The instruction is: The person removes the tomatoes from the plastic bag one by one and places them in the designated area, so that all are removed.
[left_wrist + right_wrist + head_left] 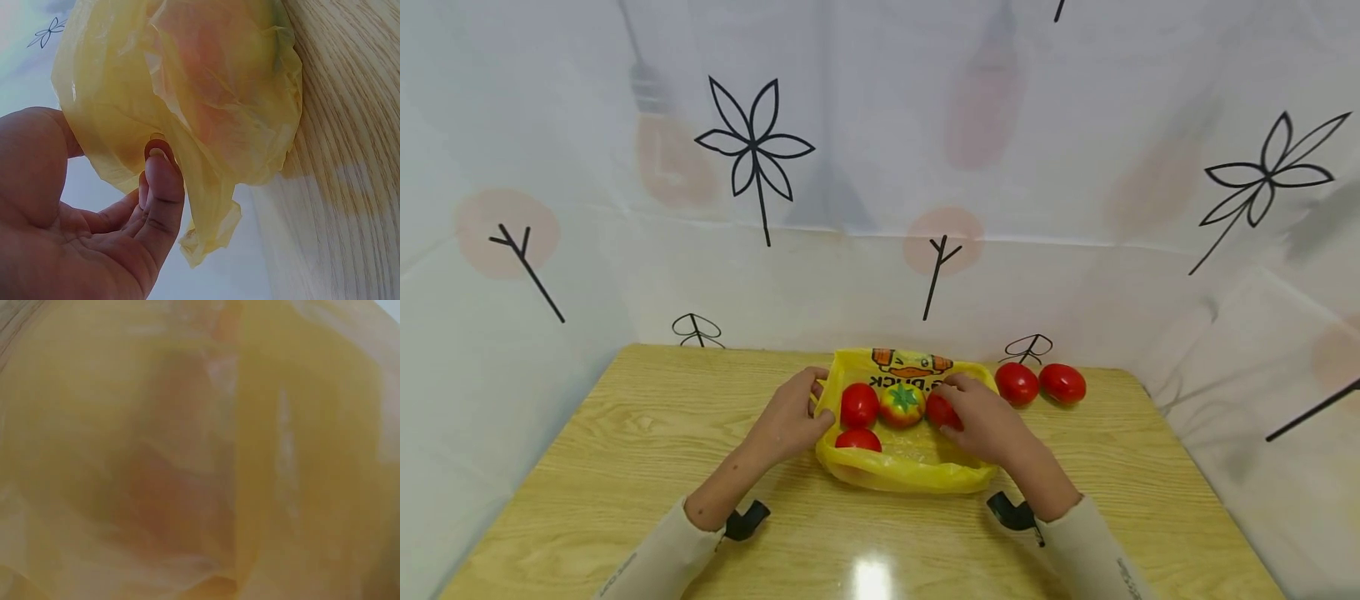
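A yellow plastic bag [910, 477] with a duck print lies on the table, its mouth spread wide. At its left rim my left hand [792, 418] pinches the plastic; in the left wrist view the bag's wall [212, 106] passes between thumb and fingers. Reaching inside from the right, my right hand [988, 418] grips a red tomato [942, 412], partly hidden by the fingers. Beside it sits a yellow-red tomato [901, 408] with a green star-shaped top. Two red tomatoes, one at the back [859, 405] and one in front [859, 439], lie at the bag's left side. Yellow plastic [312, 425] fills the right wrist view.
Two more red tomatoes, one nearer [1017, 384] and one farther right [1063, 384], lie on the wooden table [647, 442] just right of the bag. A white patterned cloth [850, 275] hangs behind the table and along its sides.
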Demonstrator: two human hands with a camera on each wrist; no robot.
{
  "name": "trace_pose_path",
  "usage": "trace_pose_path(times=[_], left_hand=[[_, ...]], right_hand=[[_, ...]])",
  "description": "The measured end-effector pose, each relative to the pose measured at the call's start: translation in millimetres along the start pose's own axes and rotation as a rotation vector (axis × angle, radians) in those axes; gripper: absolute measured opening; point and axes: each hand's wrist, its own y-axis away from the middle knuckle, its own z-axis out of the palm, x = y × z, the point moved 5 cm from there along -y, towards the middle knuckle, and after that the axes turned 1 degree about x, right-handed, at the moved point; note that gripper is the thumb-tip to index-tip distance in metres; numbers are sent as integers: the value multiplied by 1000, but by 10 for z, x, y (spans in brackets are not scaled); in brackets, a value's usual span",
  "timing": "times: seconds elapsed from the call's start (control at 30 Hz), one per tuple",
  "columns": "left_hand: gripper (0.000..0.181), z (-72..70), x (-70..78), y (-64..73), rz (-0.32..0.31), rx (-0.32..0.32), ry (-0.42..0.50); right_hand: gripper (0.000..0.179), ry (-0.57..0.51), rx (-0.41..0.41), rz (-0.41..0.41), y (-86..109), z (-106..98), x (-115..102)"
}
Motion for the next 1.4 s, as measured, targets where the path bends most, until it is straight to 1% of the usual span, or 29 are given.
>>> trace_pose_path(times=[0.3,0.5,0.67,0.83,1.0,1.27,1.4], left_hand=[[59,3,4,2,5,3,-13],[58,11,-11,10,7,-5,-8],[58,7,-2,4,14,0,-15],[57,-6,18,1,31,1,-18],[57,-4,12,4,25,-8,-7],[56,3,0,-5,12,-2,-6],[56,1,2,-1,13,1,-10]], right_hand=[[61,17,-21,27,-9,40,4],[62,37,0,15,-17,89,25],[63,49,34,-17,-26,84,35],[61,71,47,-28,-34,61,53],[62,43,36,-3,-13,1,42],[66,22,33,29,18,-89,26],[65,5,55,21,38,-159,13]])
